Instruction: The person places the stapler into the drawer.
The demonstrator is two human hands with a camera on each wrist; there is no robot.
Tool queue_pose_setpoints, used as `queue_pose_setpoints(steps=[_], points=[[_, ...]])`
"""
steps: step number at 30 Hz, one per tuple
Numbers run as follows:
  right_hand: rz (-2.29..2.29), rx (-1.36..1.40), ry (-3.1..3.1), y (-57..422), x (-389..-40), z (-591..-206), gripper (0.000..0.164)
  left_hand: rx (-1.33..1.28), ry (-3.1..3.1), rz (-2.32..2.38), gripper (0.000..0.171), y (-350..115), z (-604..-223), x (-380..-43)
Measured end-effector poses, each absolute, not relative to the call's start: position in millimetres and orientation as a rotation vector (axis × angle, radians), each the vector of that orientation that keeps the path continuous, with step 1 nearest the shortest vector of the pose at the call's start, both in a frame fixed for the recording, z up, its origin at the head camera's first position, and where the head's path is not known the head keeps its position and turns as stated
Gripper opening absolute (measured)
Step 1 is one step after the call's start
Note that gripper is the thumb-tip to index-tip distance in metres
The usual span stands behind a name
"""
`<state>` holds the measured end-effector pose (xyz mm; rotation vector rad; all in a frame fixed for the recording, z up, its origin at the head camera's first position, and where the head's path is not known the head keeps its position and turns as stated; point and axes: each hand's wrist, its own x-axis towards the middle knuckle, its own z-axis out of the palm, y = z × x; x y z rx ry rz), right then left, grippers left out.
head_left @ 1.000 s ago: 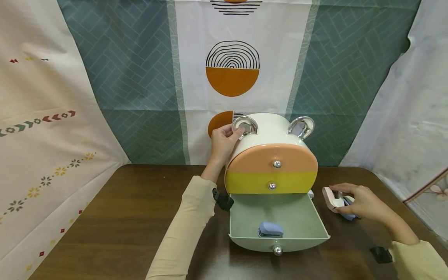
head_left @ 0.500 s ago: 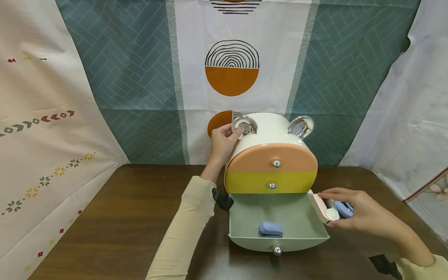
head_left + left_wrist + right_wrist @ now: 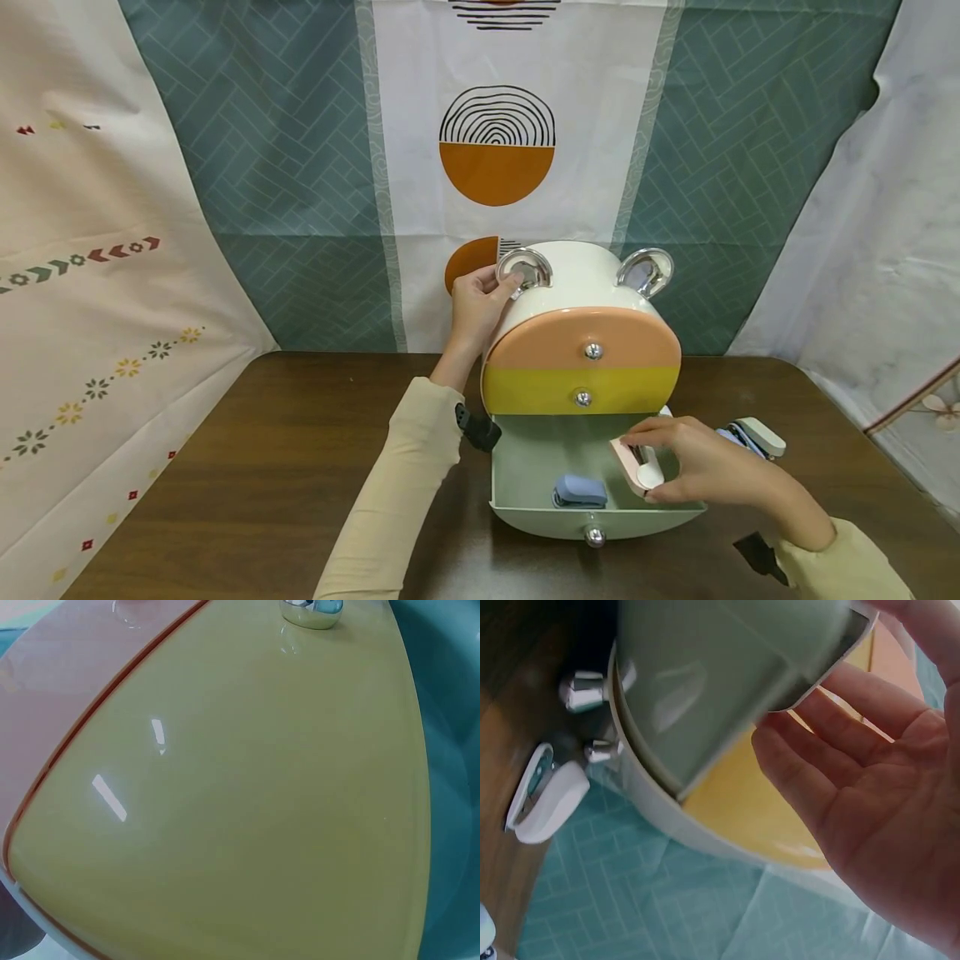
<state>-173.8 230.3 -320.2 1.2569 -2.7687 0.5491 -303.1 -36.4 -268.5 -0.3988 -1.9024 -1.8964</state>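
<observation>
A round drawer box with silver ears stands on the table, its bottom green drawer pulled out. My left hand grips the left silver ear, thumb in front. In the left wrist view only the box's yellow drawer front and its neighbours show, not the hand. My right hand pinches a pink and white mini stapler over the drawer's right part. A blue mini stapler lies inside near the front wall. In the right wrist view, the held stapler is mostly hidden by the fingers.
On the table right of the box lie more staplers, a blue one and a pale one. A white one rests beside the box in the right wrist view. Patterned cloths hang behind and at both sides.
My right hand has carried the pink and white stapler left from the table to above the open drawer. The left hand has stayed on the ear.
</observation>
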Motion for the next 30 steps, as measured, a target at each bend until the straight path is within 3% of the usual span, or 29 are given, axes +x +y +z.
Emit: queue_pose_setpoints(steps=[17, 30], points=[[0.506, 1.428, -2.845, 204.6, -188.6, -348.3, 0.039, -0.413, -1.899, -1.894, 0.021, -37.2, -269.3, -304.3], [0.558, 1.452, -2.862, 186.6, -193.5, -360.8, 0.051, -0.404, -1.9, -1.904, 0.022, -36.9, -269.5, -304.6]])
